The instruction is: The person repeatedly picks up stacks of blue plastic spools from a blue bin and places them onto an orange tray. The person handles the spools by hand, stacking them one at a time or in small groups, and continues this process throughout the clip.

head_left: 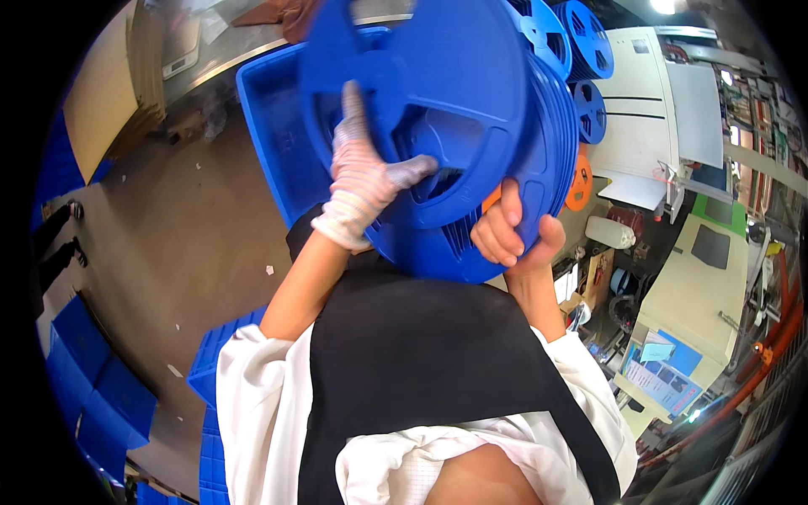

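Observation:
My left hand point(360, 181), in a striped grey-tipped glove, grips a large blue plastic reel point(459, 63) by its spokes. One finger lies up along the hub side, and the thumb reaches into a cut-out window. This reel looks slightly blurred and overlaps a stack of similar blue reels point(555, 143) behind it. My bare right hand point(512, 231) is closed at the near right rim of the stack, fingers curled and thumb apart on the right. The stack's lower edge is just in front of my black apron. Part of it is hidden behind the gripped reel.
A blue bin point(273, 139) stands left of the reels, beside a metal table point(240, 38). More blue reels point(587, 38) and an orange reel point(580, 181) lie beyond, at the right. Cream machines point(690, 269) line the right side. Blue crates point(93, 370) stand at the lower left.

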Demonstrator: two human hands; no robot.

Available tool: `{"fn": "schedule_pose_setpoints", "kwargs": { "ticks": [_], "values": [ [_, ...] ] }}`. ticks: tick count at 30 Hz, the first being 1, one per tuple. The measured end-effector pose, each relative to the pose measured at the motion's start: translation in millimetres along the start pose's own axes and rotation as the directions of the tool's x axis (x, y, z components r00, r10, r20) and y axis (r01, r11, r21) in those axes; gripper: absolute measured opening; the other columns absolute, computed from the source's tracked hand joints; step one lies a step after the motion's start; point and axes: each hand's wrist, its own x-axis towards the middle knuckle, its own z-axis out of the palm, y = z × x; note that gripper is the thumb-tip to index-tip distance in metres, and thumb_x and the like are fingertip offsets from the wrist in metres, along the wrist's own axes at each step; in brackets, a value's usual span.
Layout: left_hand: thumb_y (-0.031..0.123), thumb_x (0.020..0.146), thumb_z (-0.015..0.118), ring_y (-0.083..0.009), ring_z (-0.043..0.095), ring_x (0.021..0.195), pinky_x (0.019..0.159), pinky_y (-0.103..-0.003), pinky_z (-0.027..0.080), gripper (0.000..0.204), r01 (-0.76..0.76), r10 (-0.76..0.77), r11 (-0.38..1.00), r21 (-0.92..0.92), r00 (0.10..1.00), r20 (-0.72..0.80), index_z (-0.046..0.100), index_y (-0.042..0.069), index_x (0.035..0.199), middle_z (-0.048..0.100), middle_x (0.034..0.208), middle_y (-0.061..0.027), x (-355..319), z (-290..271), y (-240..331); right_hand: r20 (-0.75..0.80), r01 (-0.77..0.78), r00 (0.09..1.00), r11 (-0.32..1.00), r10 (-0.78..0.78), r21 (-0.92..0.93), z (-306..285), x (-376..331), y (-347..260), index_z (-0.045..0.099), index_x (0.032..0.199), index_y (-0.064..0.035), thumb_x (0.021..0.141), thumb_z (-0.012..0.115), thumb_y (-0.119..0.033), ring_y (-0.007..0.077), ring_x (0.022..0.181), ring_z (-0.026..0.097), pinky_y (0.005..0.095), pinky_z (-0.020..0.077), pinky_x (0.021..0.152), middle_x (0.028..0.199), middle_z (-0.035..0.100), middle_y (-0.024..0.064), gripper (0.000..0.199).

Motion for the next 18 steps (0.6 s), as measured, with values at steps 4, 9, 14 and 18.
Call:
{"fn": "schedule_pose_setpoints", "kwargs": {
  "ticks": [4, 9, 14, 18],
  "values": [
    [0.033, 0.057, 0.090, -0.0379, 0.043, 0.131, 0.110, -0.044, 0.039, 0.126, 0.161, -0.159, 0.986, -0.037, 0.986, 0.043, 0.013, 0.012, 0.155, 0.041, 0.140, -0.0263, 20.7, 10.5, -8.9, -0.010, -0.080, 0.997, 0.995, 0.081, 0.053, 9.5, -1.1, 5.7, 0.045, 0.088, -0.0109, 0.085, 0.069, -0.044, 0.0097, 0.040, 0.046, 0.0225, 0.0321, 0.041, 0.053, 0.045, -0.0028, 0.041],
    [0.027, 0.064, 0.088, -0.0423, 0.044, 0.130, 0.106, -0.047, 0.044, 0.113, 0.323, -0.329, 0.928, -0.186, 0.944, -0.002, 0.018, 0.022, 0.154, 0.036, 0.142, -0.0260, 31.8, 25.7, -26.2, -0.023, -0.066, 0.997, 0.993, 0.069, 0.096, 11.9, -7.7, 8.7, 0.046, 0.087, -0.0093, 0.080, 0.068, -0.037, 0.0119, 0.042, 0.044, 0.0247, 0.0336, 0.042, 0.055, 0.047, 0.0008, 0.036],
    [0.022, 0.067, 0.084, -0.0358, 0.051, 0.121, 0.101, -0.044, 0.047, 0.107, 0.192, -0.199, 0.898, -0.396, 0.980, 0.023, 0.020, 0.020, 0.153, 0.042, 0.134, -0.0234, 11.3, 16.8, -14.8, -0.043, -0.019, 0.999, 1.000, 0.020, 0.024, 9.8, -10.5, 5.3, 0.043, 0.089, -0.0110, 0.086, 0.068, -0.043, 0.0090, 0.040, 0.047, 0.0227, 0.0321, 0.039, 0.053, 0.046, -0.0032, 0.041],
    [0.011, 0.077, 0.074, -0.0242, 0.055, 0.108, 0.088, -0.035, 0.050, 0.091, 0.145, -0.178, 0.785, -0.602, 0.984, 0.004, 0.023, 0.016, 0.152, 0.050, 0.123, -0.0159, -16.8, -9.2, -12.6, -0.025, 0.074, 0.997, 0.996, -0.073, 0.041, 1.2, -14.4, -0.8, 0.041, 0.092, -0.0113, 0.090, 0.064, -0.042, 0.0080, 0.040, 0.047, 0.0220, 0.0320, 0.038, 0.053, 0.045, -0.0044, 0.038]
  ]
}}
